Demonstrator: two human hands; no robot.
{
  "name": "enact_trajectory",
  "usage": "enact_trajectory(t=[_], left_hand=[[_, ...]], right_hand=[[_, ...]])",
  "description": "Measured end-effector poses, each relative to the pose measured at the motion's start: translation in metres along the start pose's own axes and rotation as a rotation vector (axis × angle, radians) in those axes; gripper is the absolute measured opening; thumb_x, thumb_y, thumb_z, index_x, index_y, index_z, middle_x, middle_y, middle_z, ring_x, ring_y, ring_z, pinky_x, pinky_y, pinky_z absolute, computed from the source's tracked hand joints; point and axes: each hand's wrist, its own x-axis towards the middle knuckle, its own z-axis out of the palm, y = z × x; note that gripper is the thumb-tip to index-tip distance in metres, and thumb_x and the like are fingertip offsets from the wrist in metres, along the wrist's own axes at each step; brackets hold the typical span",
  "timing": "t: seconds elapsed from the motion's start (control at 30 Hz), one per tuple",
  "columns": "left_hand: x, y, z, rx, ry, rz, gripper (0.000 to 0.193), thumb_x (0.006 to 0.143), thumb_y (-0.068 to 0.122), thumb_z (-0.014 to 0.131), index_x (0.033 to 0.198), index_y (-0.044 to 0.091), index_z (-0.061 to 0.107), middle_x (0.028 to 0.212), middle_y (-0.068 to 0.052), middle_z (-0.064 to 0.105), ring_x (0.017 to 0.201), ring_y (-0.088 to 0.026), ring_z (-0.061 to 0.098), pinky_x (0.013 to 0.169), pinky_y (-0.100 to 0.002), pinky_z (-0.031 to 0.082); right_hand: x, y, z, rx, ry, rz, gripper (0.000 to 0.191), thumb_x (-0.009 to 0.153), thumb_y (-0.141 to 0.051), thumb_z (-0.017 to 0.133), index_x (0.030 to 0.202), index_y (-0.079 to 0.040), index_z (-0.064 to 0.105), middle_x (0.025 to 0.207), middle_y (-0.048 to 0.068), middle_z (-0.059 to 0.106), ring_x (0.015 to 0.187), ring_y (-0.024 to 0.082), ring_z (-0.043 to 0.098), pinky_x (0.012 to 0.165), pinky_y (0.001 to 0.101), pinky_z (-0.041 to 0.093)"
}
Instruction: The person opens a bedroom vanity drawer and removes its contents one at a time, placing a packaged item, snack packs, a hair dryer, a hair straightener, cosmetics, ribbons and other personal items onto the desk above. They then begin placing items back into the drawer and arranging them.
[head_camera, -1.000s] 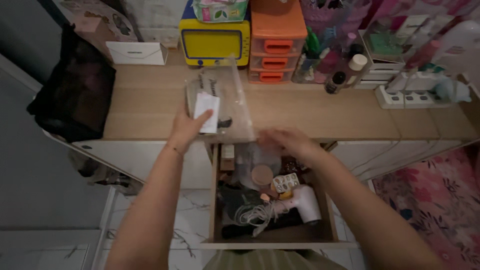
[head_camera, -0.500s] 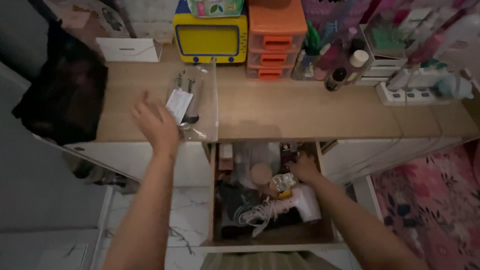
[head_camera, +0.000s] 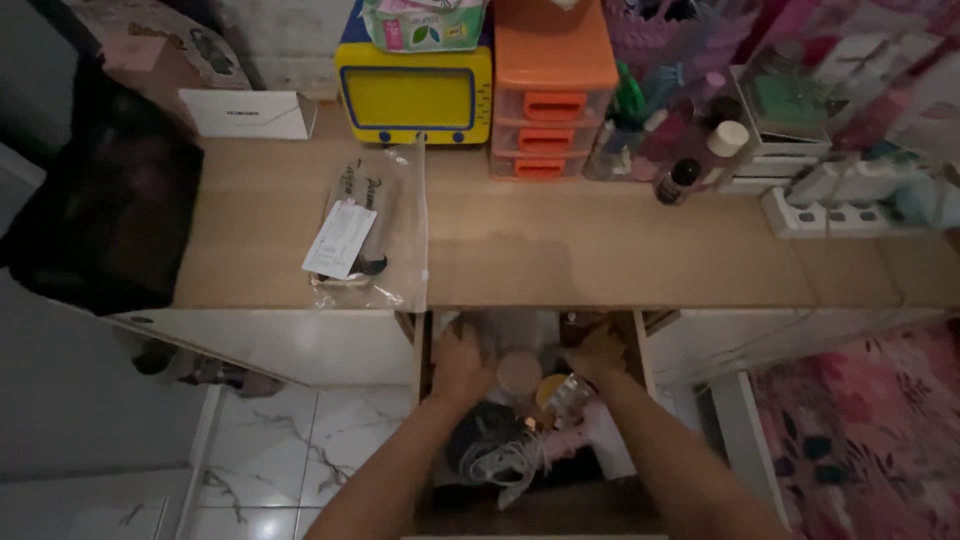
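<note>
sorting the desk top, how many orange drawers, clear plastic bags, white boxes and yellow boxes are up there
orange drawers: 3
clear plastic bag: 1
white box: 1
yellow box: 1
total: 6

Wooden tabletop (head_camera: 600, 250) carrying clear plastic bag (head_camera: 370, 225), yellow box (head_camera: 413, 90), orange drawer unit (head_camera: 550, 95), white power strip (head_camera: 850, 212).

Dim, soft focus, curved edges.
</note>
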Motion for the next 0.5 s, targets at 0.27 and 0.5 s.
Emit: enact_trajectory(t=[0.27, 0.5], left_hand=[[-0.005, 0.015, 0.028, -0.596, -0.462, -0.637, 0.055, 0.085, 0.024, 0.067, 0.133, 0.0, 0.056, 0.14, -0.025, 0.046, 0.113, -0.046, 0.065, 0.08, -0.055, 0.06], [-0.007, 0.014, 0.035, -0.23, -0.389, -0.388, 0.049, 0.086, 0.024, 0.066, 0.129, 0.001, 0.063, 0.13, -0.033, 0.059, 0.119, -0.05, 0.058, 0.103, -0.05, 0.048]], right_hand=[[0.011, 0.007, 0.024, 0.011, -0.018, 0.12, 0.124, 0.06, -0.065, 0.087, 0.151, -0.001, 0.032, 0.145, 0.028, 0.053, 0.132, 0.044, 0.054, 0.109, 0.0492, 0.047], [0.013, 0.01, 0.023, 0.283, 0.045, 0.01, 0.128, 0.058, -0.063, 0.092, 0.149, 0.0, 0.029, 0.143, 0.027, 0.052, 0.13, 0.04, 0.054, 0.108, 0.0433, 0.046]])
